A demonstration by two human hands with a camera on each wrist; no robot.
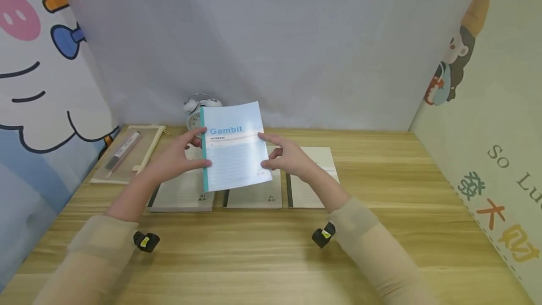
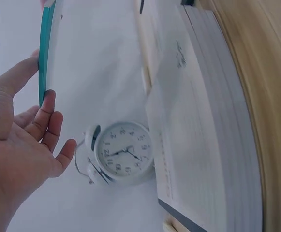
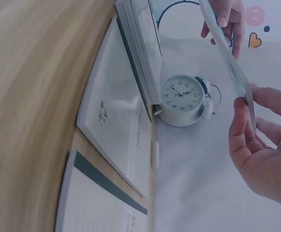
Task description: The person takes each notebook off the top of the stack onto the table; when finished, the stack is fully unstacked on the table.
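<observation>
A light-blue "Gambit" notebook with a teal spine is held up off the table, cover toward the head camera. My left hand pinches its spine edge between thumb and fingers. On the opposite edge, my right hand pinches it the same way. The right wrist view shows the notebook thin and slightly bent. Below it lie a thick stack of notebooks on the left, a middle notebook and a right notebook, all pale with dark spines. The raised notebook partly covers the left and middle ones.
A white twin-bell alarm clock stands behind the notebooks, partly hidden in the head view. At the back left lies a translucent zip pouch with a marker. Printed cloth walls border the wooden table at back and sides.
</observation>
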